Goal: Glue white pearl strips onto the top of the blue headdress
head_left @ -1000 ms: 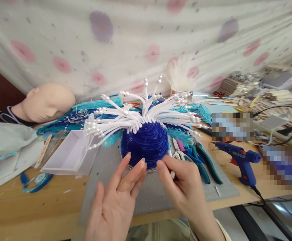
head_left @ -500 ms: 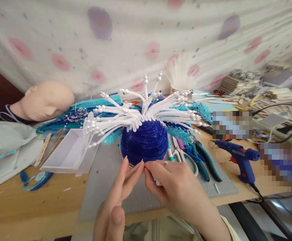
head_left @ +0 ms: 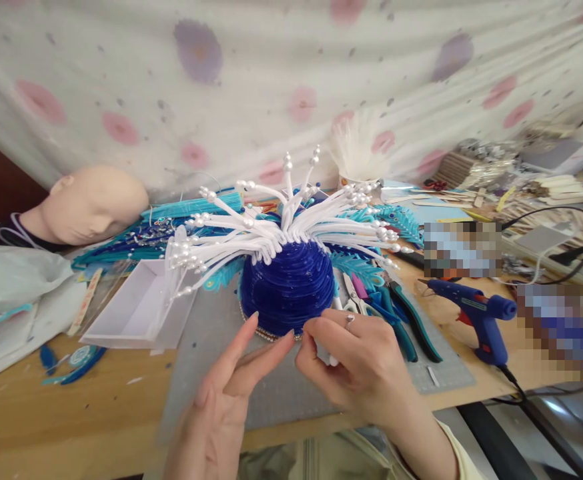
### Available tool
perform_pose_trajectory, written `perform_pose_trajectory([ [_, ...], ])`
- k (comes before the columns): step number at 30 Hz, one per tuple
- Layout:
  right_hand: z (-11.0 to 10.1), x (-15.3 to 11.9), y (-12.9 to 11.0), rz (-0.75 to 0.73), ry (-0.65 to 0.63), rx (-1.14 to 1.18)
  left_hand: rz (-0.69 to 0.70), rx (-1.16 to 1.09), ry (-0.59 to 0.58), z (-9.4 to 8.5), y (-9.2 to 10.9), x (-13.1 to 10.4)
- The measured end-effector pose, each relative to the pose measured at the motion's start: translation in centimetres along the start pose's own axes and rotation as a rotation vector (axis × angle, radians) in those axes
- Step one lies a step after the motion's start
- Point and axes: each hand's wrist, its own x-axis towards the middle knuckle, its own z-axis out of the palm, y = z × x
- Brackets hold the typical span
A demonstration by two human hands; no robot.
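Observation:
In the middle stands a headdress with a dark blue dome (head_left: 287, 287), crowned by a fan of white stems (head_left: 316, 230) that end in pearl beads. A beaded trim (head_left: 267, 335) runs along its lower front edge. My left hand (head_left: 231, 380) has its fingers stretched out and apart, the tips close to that edge; I cannot tell if they touch it. Thumb and fingers of my right hand (head_left: 354, 353) are pinched together just right of the left fingertips. A bit of something white (head_left: 332, 361) shows under the right fingers, its kind hidden.
The headdress sits on a grey cutting mat (head_left: 206, 360) with scissors (head_left: 359, 300) and pliers (head_left: 414, 320) at its right. Beyond them lies a blue glue gun (head_left: 476, 310) with a cord. To the left are a white box (head_left: 121, 313) and a mannequin head (head_left: 94, 203).
My right hand has shifted a little right, away from the left fingers. My left fingers have spread wider, uncovering the beaded trim, and the thumb is no longer raised in front.

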Motion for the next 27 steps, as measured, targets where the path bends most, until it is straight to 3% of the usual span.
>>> perform_pose_trajectory([
  [7, -1.1, 0.2, 0.7, 0.170, -0.028, -0.037, -0.023, -0.128, 0.084, -1.2, -0.7, 1.5],
  [10, -1.5, 0.1, 0.7, 0.283, -0.113, 0.087, -0.002, -0.116, 0.164, -1.1, -0.8, 2.0],
  [13, -1.6, 0.1, 0.1, 0.386, -0.163, 0.289, 0.039, -0.086, 0.168, -1.0, -0.9, 2.0],
  [19, -1.0, 0.4, -0.8, 0.450, -0.188, 0.500, 0.055, -0.021, 0.070, -1.4, -1.4, 1.4],
  [23, -0.6, 0.5, -0.8, 0.480, -0.159, 0.502, 0.085, 0.044, 0.108, -1.1, -1.4, 1.4],
  [27, -0.5, 0.6, -0.9, 0.491, -0.120, 0.491, 0.171, 0.177, 0.193, 0.4, -1.5, 1.0],
])
